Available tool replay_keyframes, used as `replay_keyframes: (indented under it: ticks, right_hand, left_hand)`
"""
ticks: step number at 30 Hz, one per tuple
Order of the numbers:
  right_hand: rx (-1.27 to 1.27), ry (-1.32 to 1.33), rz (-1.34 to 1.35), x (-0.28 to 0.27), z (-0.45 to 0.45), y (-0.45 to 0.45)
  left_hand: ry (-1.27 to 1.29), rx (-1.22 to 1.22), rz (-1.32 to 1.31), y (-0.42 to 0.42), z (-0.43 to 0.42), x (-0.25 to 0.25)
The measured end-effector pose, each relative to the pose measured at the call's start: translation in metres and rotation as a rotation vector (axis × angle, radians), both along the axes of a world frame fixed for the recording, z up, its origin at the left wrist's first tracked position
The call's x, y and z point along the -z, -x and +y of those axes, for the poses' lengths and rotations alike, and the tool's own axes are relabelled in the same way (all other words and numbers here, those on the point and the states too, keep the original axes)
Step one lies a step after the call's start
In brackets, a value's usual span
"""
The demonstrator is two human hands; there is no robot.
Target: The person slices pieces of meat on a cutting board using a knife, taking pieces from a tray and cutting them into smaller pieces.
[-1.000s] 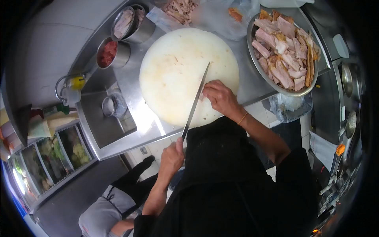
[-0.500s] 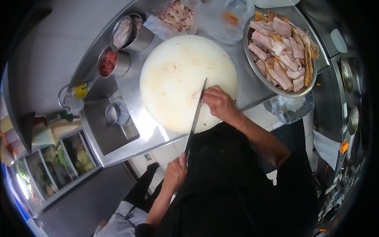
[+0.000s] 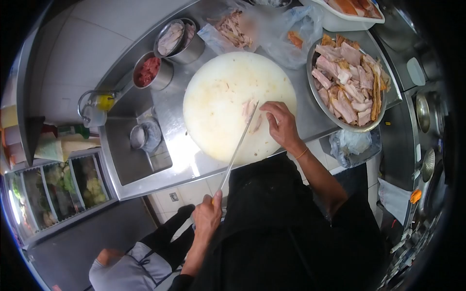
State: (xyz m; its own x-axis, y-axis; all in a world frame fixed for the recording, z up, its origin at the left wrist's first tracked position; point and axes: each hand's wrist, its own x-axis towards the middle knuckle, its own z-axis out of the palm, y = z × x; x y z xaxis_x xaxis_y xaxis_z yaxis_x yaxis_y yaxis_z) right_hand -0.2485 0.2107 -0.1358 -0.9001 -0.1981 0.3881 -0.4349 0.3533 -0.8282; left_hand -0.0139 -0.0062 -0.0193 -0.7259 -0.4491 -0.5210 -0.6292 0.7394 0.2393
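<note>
Steel counter (image 3: 167,111) curves across the head view from 9 o'clock round to 2, with a sink (image 3: 121,162) at 9, a pot of red meat (image 3: 165,76) at 10 and a heaped meat bowl (image 3: 359,128) at 2. On the 12 o'clock side of centre lies a round white board (image 3: 208,97), pale meat slivers (image 3: 247,108) on it beside the blade. The left hand (image 3: 208,216), at 7, is clamped round the knife (image 3: 236,152), whose tip points to 1 over the board. The right hand (image 3: 282,124), apart from the left, bends its fingers near that tip; whether they pinch anything I cannot tell. Knife handle mostly hidden in the fist; black apron (image 3: 264,194) masks some counter edge; white tray (image 3: 357,22) between 1 and 2 and grey-clad person (image 3: 128,274) at 7 are cut off by the frame.
</note>
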Motion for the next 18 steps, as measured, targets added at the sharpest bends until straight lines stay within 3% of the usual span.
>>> replay_keyframes:
  ticks: [4, 10, 16, 18]
  right_hand:
    - [-0.027, -0.113, 0.082, -0.001, -0.011, 0.026]
    - [-0.444, -0.266, 0.129, -0.013, -0.018, 0.055]
    - [-0.524, -0.492, 0.151, -0.015, -0.007, 0.05]
    - [-0.523, -0.4, 0.151, -0.007, -0.008, 0.057]
  left_hand:
    - [-0.009, -0.022, 0.04, -0.006, -0.005, 0.003]
    - [0.147, 0.095, 0.105, -0.005, -0.009, 0.007]
    - [0.116, 0.114, 0.189, -0.009, -0.006, 0.021]
    - [0.079, 0.099, 0.148, -0.01, -0.006, 0.015]
